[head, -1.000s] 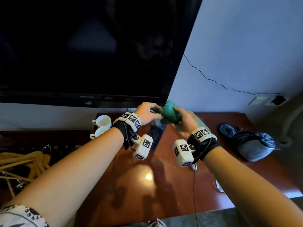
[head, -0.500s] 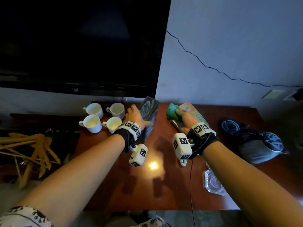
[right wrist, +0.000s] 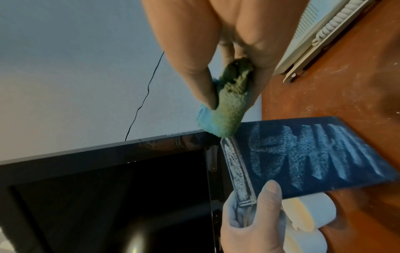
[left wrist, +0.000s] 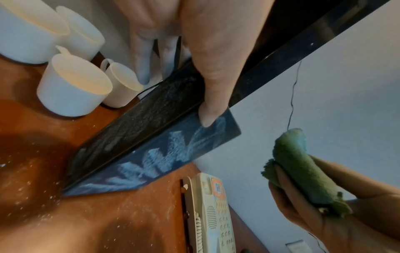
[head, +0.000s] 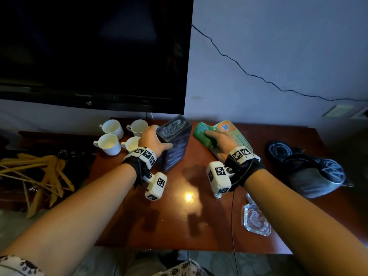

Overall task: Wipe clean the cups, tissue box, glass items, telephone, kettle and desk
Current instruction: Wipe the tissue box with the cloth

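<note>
A dusty dark blue tissue box (head: 175, 144) stands on end on the red-brown desk (head: 179, 220), streaked with wipe marks (left wrist: 155, 157). My left hand (head: 154, 139) grips its top end, thumb (left wrist: 207, 113) on the broad face, fingers behind. My right hand (head: 217, 140) holds a rolled green cloth (head: 202, 133) just right of the box, over the cream telephone (head: 235, 134). In the right wrist view the cloth (right wrist: 225, 109) sits close to the box's top corner (right wrist: 303, 154). Several white cups (head: 110, 144) stand left of the box.
A black TV (head: 95, 52) hangs close above the desk's back left. A glass ashtray (head: 255, 220) lies front right by my forearm. A dark bag or shoes (head: 310, 170) fill the right end. Wooden hangers (head: 39, 176) lie off the desk's left. Dust specks (left wrist: 32, 179) cover the desk.
Both hands came down from in front of the TV. The left hand now stands the box on the desk. The right hand drew the cloth off it, rightward over the telephone.
</note>
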The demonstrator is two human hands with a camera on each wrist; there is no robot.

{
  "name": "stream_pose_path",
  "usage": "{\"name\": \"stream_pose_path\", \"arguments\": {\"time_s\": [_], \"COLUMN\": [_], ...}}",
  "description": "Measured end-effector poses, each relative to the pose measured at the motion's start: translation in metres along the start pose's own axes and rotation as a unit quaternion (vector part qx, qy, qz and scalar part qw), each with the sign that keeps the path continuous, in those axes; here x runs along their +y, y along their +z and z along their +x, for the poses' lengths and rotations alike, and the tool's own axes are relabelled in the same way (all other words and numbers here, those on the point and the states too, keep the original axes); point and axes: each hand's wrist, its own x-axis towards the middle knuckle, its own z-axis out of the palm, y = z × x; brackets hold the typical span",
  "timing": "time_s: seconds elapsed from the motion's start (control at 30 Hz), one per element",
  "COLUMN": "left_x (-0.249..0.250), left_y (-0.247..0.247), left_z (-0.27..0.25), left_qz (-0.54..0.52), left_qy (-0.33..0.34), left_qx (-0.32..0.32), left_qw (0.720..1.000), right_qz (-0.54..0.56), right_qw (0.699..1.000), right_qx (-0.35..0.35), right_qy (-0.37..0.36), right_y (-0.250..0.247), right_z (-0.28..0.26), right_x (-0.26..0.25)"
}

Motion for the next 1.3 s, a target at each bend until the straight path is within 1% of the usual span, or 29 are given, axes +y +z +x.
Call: {"name": "stream_pose_path", "arguments": {"time_s": [0.13, 0.23, 0.33, 0.37, 0.47, 0.53, 0.67, 0.77, 0.83, 0.93, 1.03, 1.1, 1.17, 1.3], "left_x": [0.004, 0.003, -0.003, -0.004, -0.011, -0.018, -0.028, -0.033, -0.035, -0.039, -0.036, -0.034, -0.032, -0.033], "left_y": [-0.022, -0.039, -0.049, -0.050, -0.050, -0.050, -0.054, -0.061, -0.064, -0.067, -0.068, -0.069, -0.070, -0.067], "left_z": [-0.003, -0.008, -0.017, -0.019, -0.026, -0.029, -0.030, -0.030, -0.031, -0.033, -0.038, -0.040, -0.040, -0.040], "left_qz": [0.013, 0.047, 0.069, 0.070, 0.064, 0.060, 0.053, 0.066, 0.075, 0.075, 0.076, 0.081, 0.085, 0.075], "left_qy": [0.049, 0.077, 0.112, 0.119, 0.131, 0.130, 0.138, 0.161, 0.177, 0.183, 0.185, 0.180, 0.174, 0.162], "left_qx": [-0.060, -0.114, -0.144, -0.150, -0.150, -0.154, -0.163, -0.172, -0.179, -0.183, -0.201, -0.209, -0.216, -0.205], "left_qw": [0.997, 0.989, 0.981, 0.979, 0.978, 0.978, 0.975, 0.969, 0.965, 0.963, 0.959, 0.958, 0.957, 0.962], "right_qz": [-0.011, -0.038, -0.080, -0.110, -0.199, -0.247, -0.340, -0.384, -0.419, -0.481, -0.549, -0.572, -0.579, -0.573], "right_qw": [0.999, 0.997, 0.992, 0.988, 0.968, 0.954, 0.919, 0.894, 0.872, 0.822, 0.751, 0.724, 0.714, 0.712], "right_qx": [-0.050, -0.058, -0.042, -0.030, 0.019, 0.043, 0.064, 0.086, 0.091, 0.074, 0.064, 0.057, 0.050, 0.034], "right_qy": [-0.017, -0.043, -0.086, -0.105, -0.154, -0.166, -0.190, -0.214, -0.234, -0.297, -0.362, -0.382, -0.390, -0.404], "right_y": [0.013, 0.027, 0.040, 0.045, 0.057, 0.064, 0.071, 0.076, 0.083, 0.099, 0.115, 0.124, 0.130, 0.133], "right_z": [-0.011, -0.022, -0.028, -0.031, -0.035, -0.039, -0.051, -0.061, -0.070, -0.085, -0.098, -0.100, -0.099, -0.095], "right_x": [-0.008, -0.010, -0.004, -0.001, 0.013, 0.022, 0.034, 0.039, 0.042, 0.051, 0.063, 0.073, 0.080, 0.090]}}
